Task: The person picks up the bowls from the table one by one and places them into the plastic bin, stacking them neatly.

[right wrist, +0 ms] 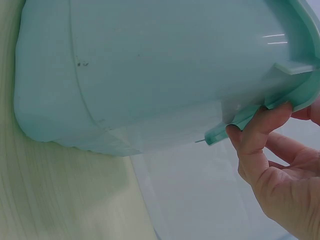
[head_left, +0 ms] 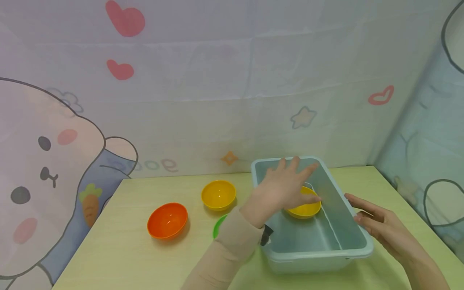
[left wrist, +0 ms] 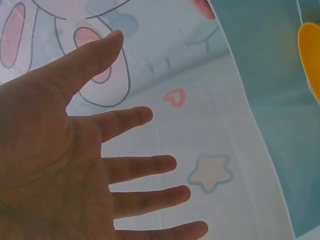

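Note:
My left hand [head_left: 284, 187] hovers over the pale teal plastic bin [head_left: 315, 255], its fingers spread and nothing held. The left wrist view shows the bare palm [left wrist: 55, 165] beside the bin's wall. Inside the bin sits a yellow bowl [head_left: 306, 210], partly covered by the left hand in the head view. At the bin's right long side, my right hand [head_left: 389, 231] touches the outer rim with its fingertips. From the right wrist, slightly bent fingers [right wrist: 257, 145] show against the rim's lip.
An orange bowl [head_left: 167, 221] and another yellow bowl [head_left: 218, 195] stand on the table [head_left: 119, 249] left of the bin. A green bowl [head_left: 217, 227] is mostly hidden behind the left sleeve [head_left: 232, 243]. A printed cloth [head_left: 203, 80] hangs behind the table.

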{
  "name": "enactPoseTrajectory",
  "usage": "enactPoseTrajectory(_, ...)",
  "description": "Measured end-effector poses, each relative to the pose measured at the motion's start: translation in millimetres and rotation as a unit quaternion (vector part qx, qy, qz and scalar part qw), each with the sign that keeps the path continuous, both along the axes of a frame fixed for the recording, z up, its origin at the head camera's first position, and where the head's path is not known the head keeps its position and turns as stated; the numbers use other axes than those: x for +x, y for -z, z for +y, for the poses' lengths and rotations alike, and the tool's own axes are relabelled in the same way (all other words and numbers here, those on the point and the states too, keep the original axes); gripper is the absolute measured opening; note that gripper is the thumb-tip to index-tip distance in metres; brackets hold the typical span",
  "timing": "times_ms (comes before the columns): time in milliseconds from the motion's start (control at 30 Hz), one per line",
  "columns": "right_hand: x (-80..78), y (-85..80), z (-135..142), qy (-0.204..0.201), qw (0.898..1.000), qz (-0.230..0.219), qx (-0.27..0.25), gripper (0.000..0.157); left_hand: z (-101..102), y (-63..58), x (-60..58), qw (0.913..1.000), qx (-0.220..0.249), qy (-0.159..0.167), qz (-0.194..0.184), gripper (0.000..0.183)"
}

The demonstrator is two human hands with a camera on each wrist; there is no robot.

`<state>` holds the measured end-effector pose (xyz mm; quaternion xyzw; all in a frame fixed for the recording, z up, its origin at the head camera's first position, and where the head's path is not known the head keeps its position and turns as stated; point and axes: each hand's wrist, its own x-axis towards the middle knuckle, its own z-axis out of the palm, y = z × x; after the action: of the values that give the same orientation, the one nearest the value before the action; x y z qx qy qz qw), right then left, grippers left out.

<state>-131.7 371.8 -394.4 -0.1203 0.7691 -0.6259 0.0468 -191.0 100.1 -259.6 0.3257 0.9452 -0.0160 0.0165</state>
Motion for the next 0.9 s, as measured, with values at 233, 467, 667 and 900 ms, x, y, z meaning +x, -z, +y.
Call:
enactPoseTrajectory(233,0.2,0.7,0.1,-0.003,1.0,0.008,-0.002,0.051,-9.4,8.1,1.7,0.9994,0.029,-0.001,-0.021,0.075)
enactPoseTrajectory(467,0.0,1.2,-0.2,-0.006,1.0,0.006,0.0,0.051,-21.3,15.0,2.8,0.9989,0.041,-0.011,-0.018,0.074)
enactPoseTrajectory(667,0.0,1.3,0.6,-0.005,1.0,0.006,0.0,0.052,-32.3,22.7,2.6,0.9986,0.052,-0.011,-0.001,0.074)
enactPoseTrajectory(900,-0.1,1.8,1.5,-0.014,1.0,0.009,-0.004,0.052,-44.9,31.8,6.0,0.9963,0.079,-0.007,0.032,0.073)
